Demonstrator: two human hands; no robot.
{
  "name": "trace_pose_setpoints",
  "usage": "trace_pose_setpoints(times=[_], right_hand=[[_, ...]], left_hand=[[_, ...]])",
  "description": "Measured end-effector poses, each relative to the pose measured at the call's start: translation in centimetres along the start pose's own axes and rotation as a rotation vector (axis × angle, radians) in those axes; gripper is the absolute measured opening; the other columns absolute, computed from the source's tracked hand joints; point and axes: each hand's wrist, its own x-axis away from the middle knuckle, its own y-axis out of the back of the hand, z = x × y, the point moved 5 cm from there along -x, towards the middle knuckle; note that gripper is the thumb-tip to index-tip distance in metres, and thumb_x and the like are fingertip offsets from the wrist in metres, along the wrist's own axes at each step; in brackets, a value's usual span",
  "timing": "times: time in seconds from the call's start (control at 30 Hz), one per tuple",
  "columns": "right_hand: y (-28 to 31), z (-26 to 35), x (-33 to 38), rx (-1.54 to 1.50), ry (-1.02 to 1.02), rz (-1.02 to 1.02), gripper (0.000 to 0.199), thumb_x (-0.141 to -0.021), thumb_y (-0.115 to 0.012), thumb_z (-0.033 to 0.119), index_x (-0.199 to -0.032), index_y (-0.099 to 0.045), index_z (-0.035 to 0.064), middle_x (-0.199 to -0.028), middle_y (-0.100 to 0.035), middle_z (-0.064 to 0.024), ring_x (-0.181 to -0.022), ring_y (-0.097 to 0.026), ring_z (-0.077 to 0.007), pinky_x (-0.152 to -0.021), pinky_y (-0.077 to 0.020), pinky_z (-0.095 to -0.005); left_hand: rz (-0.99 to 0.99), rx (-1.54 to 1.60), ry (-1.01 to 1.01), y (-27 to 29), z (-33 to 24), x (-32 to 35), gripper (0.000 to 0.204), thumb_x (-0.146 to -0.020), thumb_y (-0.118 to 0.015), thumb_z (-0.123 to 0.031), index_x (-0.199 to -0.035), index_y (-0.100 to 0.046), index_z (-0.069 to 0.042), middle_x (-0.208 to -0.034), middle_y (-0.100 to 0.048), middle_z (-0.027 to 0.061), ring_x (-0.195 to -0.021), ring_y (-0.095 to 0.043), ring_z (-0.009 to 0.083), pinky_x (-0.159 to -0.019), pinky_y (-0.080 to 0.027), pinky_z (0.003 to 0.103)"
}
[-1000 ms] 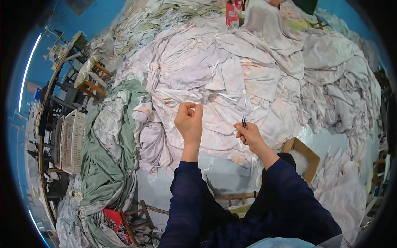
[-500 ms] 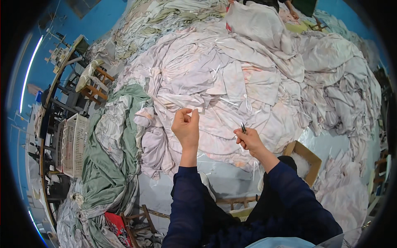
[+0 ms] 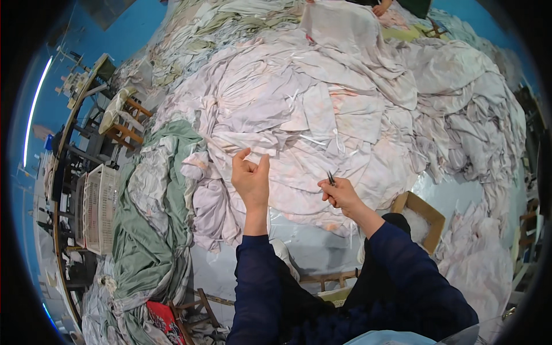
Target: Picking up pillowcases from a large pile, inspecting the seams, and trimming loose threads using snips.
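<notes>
At far left a white plastic crate [image 3: 99, 208] stands on edge beside a workbench, with a wooden stool [image 3: 127, 118] behind it, both clear of the cloth. A green sheet [image 3: 150, 241] drapes down the left flank of the heap. The left hand [image 3: 250, 179] is raised over the near edge of the pale fabric pile [image 3: 322, 109], thumb and fingers curled together in a pinch, probably on a thread or fabric edge too fine to make out. The right hand [image 3: 343, 194] is closed around small thread snips [image 3: 331, 178], blades pointing up toward the cloth, held near the pinch, apparently for trimming. An open cardboard box [image 3: 420, 214] sits just right, within reach.
</notes>
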Motion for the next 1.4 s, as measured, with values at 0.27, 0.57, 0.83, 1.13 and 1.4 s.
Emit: trace_pose_setpoints(times=[0.27,0.57,0.83,1.13,1.4], right_hand=[[0.2,0.0,-0.3,0.067,-0.008,-0.02,0.027,-0.096,-0.068,0.02,-0.112,-0.067,-0.0011,-0.069,-0.065,-0.0039,-0.048,-0.047,-0.0057,-0.04,-0.031,-0.0222],[1.0,-0.9,-0.8,0.064,-0.008,-0.157,0.024,-0.093,-0.074,0.03,-0.094,-0.072,0.0061,-0.057,-0.052,0.0017,-0.041,-0.043,-0.0072,-0.038,-0.0301,-0.0247],[2.2,-4.1,-4.1,0.249,-0.082,-0.147,0.028,-0.098,-0.068,0.026,-0.109,-0.072,0.0012,-0.07,-0.063,-0.0023,-0.049,-0.051,-0.0057,-0.039,-0.0325,-0.0227],[-1.4,-4.6,-30.2,0.341,0.109,-0.267,0.034,-0.092,-0.07,0.02,-0.117,-0.069,-0.0028,-0.075,-0.067,-0.0055,-0.049,-0.05,-0.0079,-0.04,-0.0319,-0.025],[-3.1,-0.1,-48.6,0.43,0.398,-0.315,0.039,-0.092,-0.062,0.01,-0.13,-0.067,0.0022,-0.095,-0.07,-0.0095,-0.059,-0.057,-0.0129,-0.059,-0.0485,-0.0275]], left_hand=[[-0.121,0.098,0.033,0.8,-0.2,-0.5,0.019,-0.088,-0.077,-0.008,-0.097,-0.064,0.003,-0.059,-0.046,-0.0054,-0.056,-0.039,0.0029,-0.055,-0.033,0.021],[0.491,-0.232,-0.148,-4.3,1.5,7.3,0.03,-0.088,-0.071,-0.028,-0.07,-0.064,-0.006,-0.066,-0.064,0.0156,-0.062,-0.063,0.0385,-0.056,-0.047,0.046],[1.198,-0.42,-0.242,-5.0,3.7,16.0,0.021,-0.081,-0.075,-0.021,-0.089,-0.066,-0.003,-0.084,-0.069,0.0153,-0.08,-0.069,0.0356,-0.068,-0.054,0.046],[1.064,-0.32,-0.227,-0.4,5.1,12.9,0.019,-0.079,-0.068,-0.012,-0.095,-0.064,-0.002,-0.084,-0.065,0.0113,-0.079,-0.066,0.029,-0.067,-0.053,0.041],[1.235,-0.376,0.042,1.6,7.4,9.2,0.055,-0.085,-0.072,-0.024,-0.131,-0.055,0.002,-0.105,-0.061,0.0086,-0.09,-0.061,0.0231,-0.075,-0.05,0.034]])
